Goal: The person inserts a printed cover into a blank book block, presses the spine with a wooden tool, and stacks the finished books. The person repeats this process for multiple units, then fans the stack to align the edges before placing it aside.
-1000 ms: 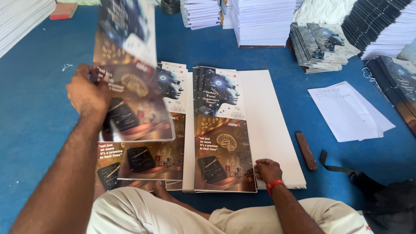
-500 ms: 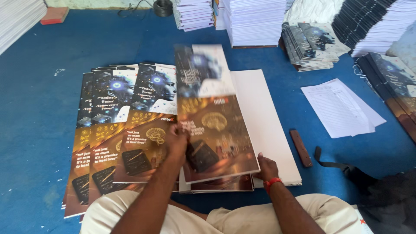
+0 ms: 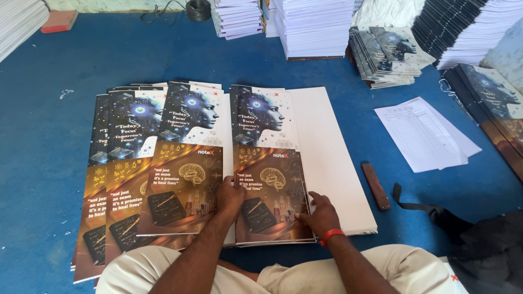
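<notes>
Pressing down: both hands lie flat on the printed cover (image 3: 269,174) that tops the white stack (image 3: 332,163) on the blue floor (image 3: 54,136).
Just changed: a moment ago the left hand held a cover up in the air; now no cover is in the air.
Left hand (image 3: 230,197): open and flat, grip around nothing, touching the left edge of the cover.
Right hand (image 3: 320,213): fingers spread, flat on the cover's bottom right corner, red band on the wrist.
Fanned covers (image 3: 147,169): they lie just to the left, overlapping, more of them than before.
What it means: one more cover seems laid aside, and the next one looks ready to lift.
Nearby: brown stick (image 3: 376,186) and loose papers (image 3: 425,133) to the right.
</notes>
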